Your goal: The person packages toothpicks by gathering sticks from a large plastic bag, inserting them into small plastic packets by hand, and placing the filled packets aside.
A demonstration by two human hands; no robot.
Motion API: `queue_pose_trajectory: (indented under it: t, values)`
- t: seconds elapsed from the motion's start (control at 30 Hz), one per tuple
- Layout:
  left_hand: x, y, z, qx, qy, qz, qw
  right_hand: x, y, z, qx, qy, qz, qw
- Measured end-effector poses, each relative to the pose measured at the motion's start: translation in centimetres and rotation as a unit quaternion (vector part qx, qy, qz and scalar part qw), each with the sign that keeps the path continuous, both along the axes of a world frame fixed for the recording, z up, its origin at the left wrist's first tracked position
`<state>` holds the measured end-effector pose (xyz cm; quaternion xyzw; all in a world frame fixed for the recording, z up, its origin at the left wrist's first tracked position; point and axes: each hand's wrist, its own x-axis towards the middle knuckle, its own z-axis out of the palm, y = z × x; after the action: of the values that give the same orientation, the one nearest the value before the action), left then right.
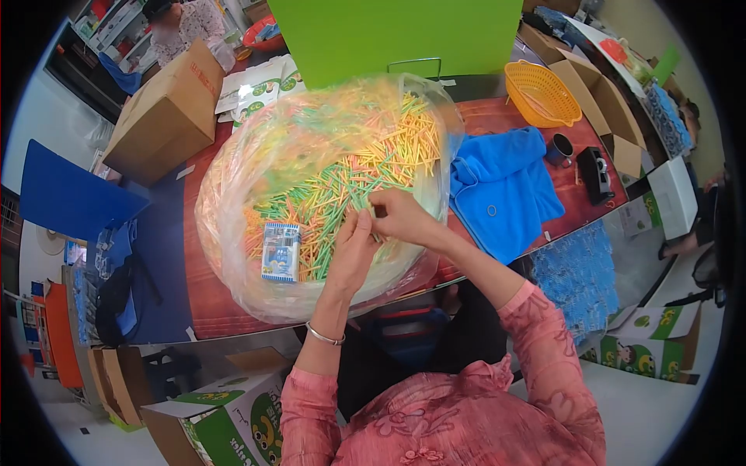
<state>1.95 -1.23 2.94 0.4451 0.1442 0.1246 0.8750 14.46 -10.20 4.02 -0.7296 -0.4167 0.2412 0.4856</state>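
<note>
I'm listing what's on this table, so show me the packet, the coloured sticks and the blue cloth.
Packet [280, 252]: head view, middle of its printed face.
Coloured sticks [334, 186]: head view, middle of the pile.
Blue cloth [509, 186]: head view, middle of its upper surface.

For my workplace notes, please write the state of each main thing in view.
Large clear plastic bag: open, holding thin coloured sticks
Small blue-and-white packet: lying on sticks
Blue cloth garment: laid out
Yellow plastic basket: upright
Brown cardboard box, right: flaps open
Dark cylindrical mug: upright
</note>
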Motion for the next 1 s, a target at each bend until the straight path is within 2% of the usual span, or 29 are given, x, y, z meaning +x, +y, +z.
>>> queue_pose_trajectory:
  t: [0.03, 0.13, 0.23, 0.33, 0.43, 0.53, 0.63, 0.73, 0.83, 0.93, 1.0]
  values:
    - [-0.1, -0.3, 0.2, -0.043, 0.006, -0.003, 0.999, -0.6, 0.3, -0.1, 0.031, -0.054, -0.004, 0.998]
    - [-0.3, -0.3, 0.4, -0.112, 0.02, -0.004, 0.993, -1.6, -0.2, 1.6, -0.014, -0.047, 0.02, 0.999]
    - [-0.7, 0.3, -0.5, -0.119, 0.056, 0.013, 0.991, -1.6, -1.6, 3.0, -0.014, -0.05, 0.1, 0.994]
    - [-1.0, 0.1, 0.0, -0.102, 0.06, 0.03, 0.993, -2.0, -3.4, 4.4, 0.018, -0.063, 0.132, 0.989]
    - [-1.0, 0.4, -0.8, -0.16, 0.044, 0.033, 0.986, -2.1, -3.6, 3.6, 0.058, -0.352, 0.118, 0.927]
    - [-1.3, 0.6, -1.5, -0.143, -0.034, -0.075, 0.986, -1.5, -2.7, 2.1, 0.102, -0.309, 0.149, 0.934]
    - [-2.1, -0.7, -0.5, -0.06, 0.04, -0.037, 0.997, -0.9, -2.2, 1.5, 0.018, -0.099, 0.24, 0.966]
    - [-2.7, -0.9, -0.2, -0.145, 0.044, -0.034, 0.988, -1.2, -2.2, 0.9, 0.016, -0.139, 0.229, 0.963]
    - [-2.9, -0.8, -0.1, -0.097, 0.066, -0.029, 0.993, -2.2, -2.5, 1.4, 0.136, -0.194, 0.222, 0.946]
    - [-3.0, -0.6, 0.0, -0.146, 0.074, -0.033, 0.986, -2.5, -2.7, 2.2, 0.096, 0.02, 0.155, 0.983]
    - [-2.9, -0.6, -0.4, -0.123, 0.033, -0.057, 0.99, -2.1, -2.5, 1.7, 0.084, 0.108, 0.082, 0.987]
